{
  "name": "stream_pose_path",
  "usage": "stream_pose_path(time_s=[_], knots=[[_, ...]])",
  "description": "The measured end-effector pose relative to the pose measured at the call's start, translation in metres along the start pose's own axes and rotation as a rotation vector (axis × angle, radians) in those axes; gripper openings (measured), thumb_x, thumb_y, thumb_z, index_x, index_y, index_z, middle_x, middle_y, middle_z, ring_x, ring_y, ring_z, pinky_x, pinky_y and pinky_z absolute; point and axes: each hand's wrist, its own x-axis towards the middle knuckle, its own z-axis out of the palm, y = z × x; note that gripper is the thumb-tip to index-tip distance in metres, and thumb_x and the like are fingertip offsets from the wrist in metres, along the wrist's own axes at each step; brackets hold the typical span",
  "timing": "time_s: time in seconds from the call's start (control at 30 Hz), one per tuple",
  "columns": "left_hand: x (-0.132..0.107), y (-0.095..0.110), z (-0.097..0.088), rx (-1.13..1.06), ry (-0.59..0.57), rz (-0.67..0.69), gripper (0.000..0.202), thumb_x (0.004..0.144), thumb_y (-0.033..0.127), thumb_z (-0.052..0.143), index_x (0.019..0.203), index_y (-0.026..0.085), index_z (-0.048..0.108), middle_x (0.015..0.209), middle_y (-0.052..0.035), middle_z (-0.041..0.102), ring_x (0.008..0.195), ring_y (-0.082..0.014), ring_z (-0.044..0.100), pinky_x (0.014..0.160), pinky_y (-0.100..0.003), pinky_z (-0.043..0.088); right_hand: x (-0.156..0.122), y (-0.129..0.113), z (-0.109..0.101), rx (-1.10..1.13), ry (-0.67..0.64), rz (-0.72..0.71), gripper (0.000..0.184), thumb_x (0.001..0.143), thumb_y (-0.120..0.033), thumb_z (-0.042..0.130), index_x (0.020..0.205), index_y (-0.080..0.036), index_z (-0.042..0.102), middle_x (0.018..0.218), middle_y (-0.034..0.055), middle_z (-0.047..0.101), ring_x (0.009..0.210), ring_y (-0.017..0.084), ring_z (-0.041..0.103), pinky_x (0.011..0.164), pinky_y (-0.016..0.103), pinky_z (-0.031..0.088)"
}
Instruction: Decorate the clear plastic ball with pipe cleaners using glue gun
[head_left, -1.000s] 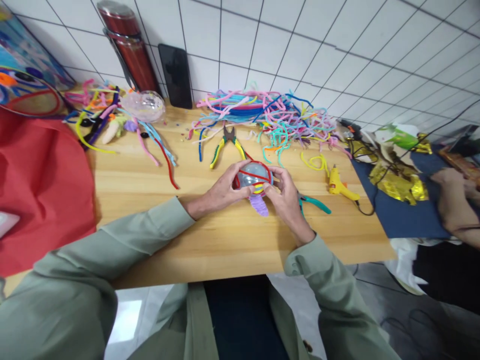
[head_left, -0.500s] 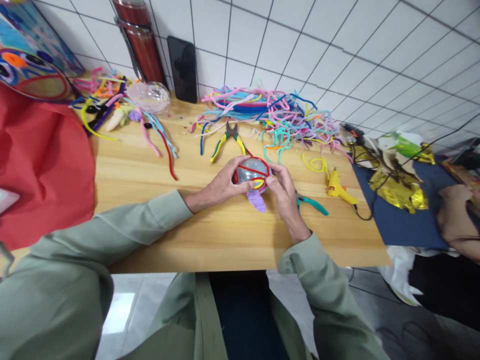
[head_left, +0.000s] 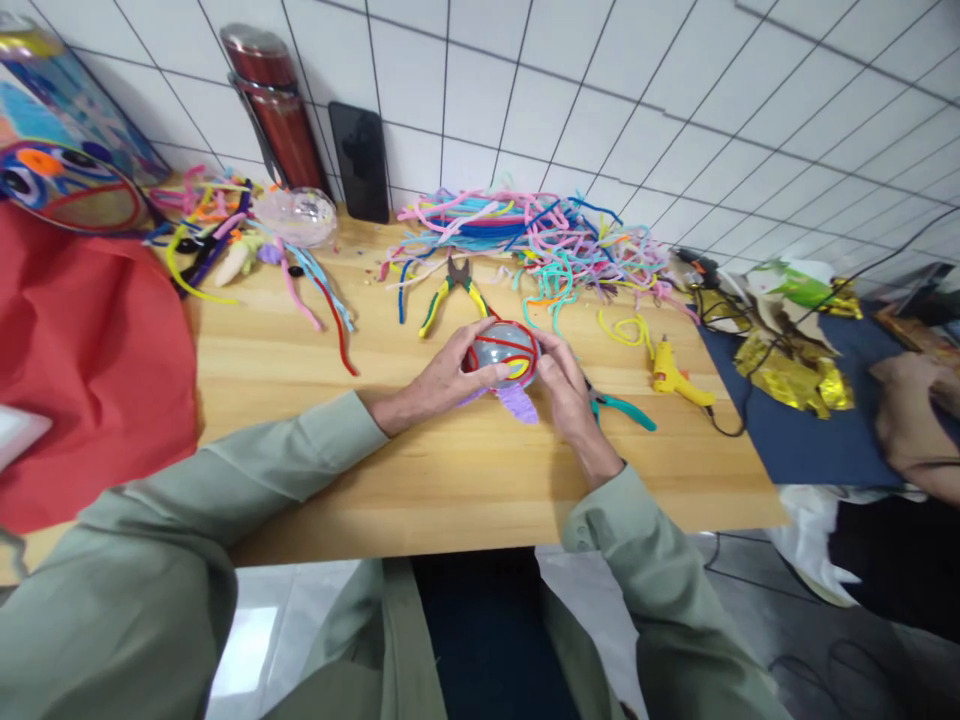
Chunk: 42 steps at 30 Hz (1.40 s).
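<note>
A clear plastic ball (head_left: 501,347), banded with red pipe cleaner and bearing a small yellow patch, is held between both hands above the table's middle. My left hand (head_left: 454,372) closes on its left side, thumb across the lower front. Round the right side curl the fingers of my right hand (head_left: 564,388). Purple fuzzy flaps (head_left: 519,403) stick out below the ball. Just behind lie yellow-and-green pliers (head_left: 456,292) with spread handles. Teal-handled pliers (head_left: 626,410) rest beside my right hand, partly hidden by it.
Pipe cleaners (head_left: 517,225) are heaped along the wall. At right lies a yellow glue gun (head_left: 673,378) with its cord. A red thermos (head_left: 274,110), a phone (head_left: 358,162) and another clear ball (head_left: 296,216) stand at back left. Red cloth (head_left: 97,350) covers the left; another person's arm (head_left: 919,420) shows far right.
The ball has turned slightly in my hands, and a second purple flap now shows under my left hand. The whole view has shifted a little; both hands keep their hold.
</note>
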Motion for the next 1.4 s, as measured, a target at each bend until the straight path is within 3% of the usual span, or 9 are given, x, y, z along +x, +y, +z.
stream_pose_path(time_s=[0.17, 0.33, 0.5, 0.63, 0.77, 0.9, 1.1, 1.33, 1.4], knots=[[0.0, -0.01, 0.0, -0.13, -0.059, 0.009, 0.113, 0.091, 0.076, 0.089, 0.178, 0.024, 0.036, 0.179, -0.0236, 0.053, 0.163, -0.0418, 0.06, 0.134, -0.063, 0.054, 0.006, 0.005, 0.001, 0.042, 0.058, 0.052, 0.079, 0.094, -0.094, 0.072, 0.147, -0.034, 0.074, 0.159, 0.0069, 0.079, 0.152, 0.036, 0.072, 0.134, 0.06, 0.056], [0.0, -0.009, -0.003, -0.13, -0.102, -0.011, 0.09, 0.099, 0.074, 0.081, 0.168, 0.025, 0.048, 0.166, -0.0208, 0.066, 0.147, -0.0381, 0.072, 0.124, -0.06, 0.062, 0.012, 0.012, 0.002, 0.168, 0.048, 0.121, 0.089, 0.089, -0.104, 0.064, 0.143, -0.034, 0.078, 0.151, 0.0061, 0.083, 0.146, 0.035, 0.076, 0.127, 0.061, 0.062], [-0.001, -0.005, -0.005, 0.013, -0.091, -0.01, 0.095, 0.098, 0.069, 0.086, 0.172, 0.024, 0.046, 0.173, -0.0214, 0.06, 0.154, -0.0384, 0.066, 0.131, -0.061, 0.055, 0.007, 0.009, 0.001, 0.307, -0.046, 0.136, 0.101, 0.085, -0.109, 0.062, 0.152, -0.034, 0.073, 0.151, 0.0086, 0.083, 0.138, 0.035, 0.081, 0.12, 0.061, 0.065], [-0.003, -0.01, -0.002, 0.042, -0.112, 0.009, 0.096, 0.098, 0.065, 0.086, 0.175, 0.024, 0.044, 0.177, -0.0218, 0.056, 0.161, -0.0397, 0.06, 0.137, -0.062, 0.049, 0.0, 0.006, -0.003, 0.371, -0.051, 0.114, 0.1, 0.086, -0.108, 0.063, 0.154, -0.035, 0.072, 0.158, 0.0087, 0.079, 0.142, 0.036, 0.078, 0.126, 0.063, 0.061], [-0.004, -0.014, 0.002, 0.02, -0.079, -0.01, 0.086, 0.099, 0.054, 0.086, 0.17, 0.023, 0.049, 0.17, -0.0207, 0.062, 0.156, -0.0382, 0.064, 0.134, -0.06, 0.052, -0.004, 0.008, -0.005, 0.418, -0.044, 0.129, 0.095, 0.09, -0.106, 0.061, 0.153, -0.037, 0.073, 0.168, 0.0066, 0.073, 0.157, 0.036, 0.068, 0.134, 0.06, 0.053], [-0.004, -0.013, 0.005, 0.04, -0.039, -0.003, 0.082, 0.098, 0.047, 0.086, 0.167, 0.023, 0.051, 0.166, -0.0197, 0.066, 0.149, -0.0368, 0.068, 0.129, -0.059, 0.056, -0.005, 0.013, -0.007, 0.41, 0.028, 0.181, 0.091, 0.088, -0.101, 0.072, 0.151, -0.035, 0.077, 0.164, 0.0064, 0.076, 0.156, 0.039, 0.068, 0.134, 0.06, 0.054], [-0.005, -0.013, 0.005, 0.126, 0.027, 0.0, 0.083, 0.098, 0.051, 0.087, 0.166, 0.022, 0.051, 0.159, -0.0191, 0.068, 0.133, -0.0337, 0.076, 0.115, -0.054, 0.065, -0.005, 0.012, -0.01, 0.384, 0.045, 0.163, 0.082, 0.087, -0.096, 0.079, 0.143, -0.036, 0.084, 0.153, 0.0045, 0.082, 0.144, 0.041, 0.076, 0.124, 0.06, 0.061], [0.0, -0.014, -0.002, 0.128, 0.05, 0.084, 0.09, 0.096, 0.063, 0.089, 0.166, 0.022, 0.049, 0.168, -0.0201, 0.064, 0.154, -0.0381, 0.067, 0.134, -0.061, 0.054, 0.011, 0.019, 0.002, 0.419, -0.066, 0.109, 0.084, 0.081, -0.101, 0.08, 0.131, -0.033, 0.086, 0.146, 0.0045, 0.086, 0.139, 0.034, 0.078, 0.128, 0.053, 0.058], [0.002, -0.013, -0.004, 0.109, 0.021, 0.079, 0.09, 0.097, 0.065, 0.088, 0.166, 0.022, 0.049, 0.168, -0.0197, 0.065, 0.153, -0.0374, 0.069, 0.134, -0.06, 0.055, 0.014, 0.019, 0.002, 0.393, 0.016, 0.09, 0.077, 0.083, -0.097, 0.079, 0.124, -0.033, 0.086, 0.14, 0.0051, 0.087, 0.133, 0.032, 0.079, 0.124, 0.051, 0.059]])
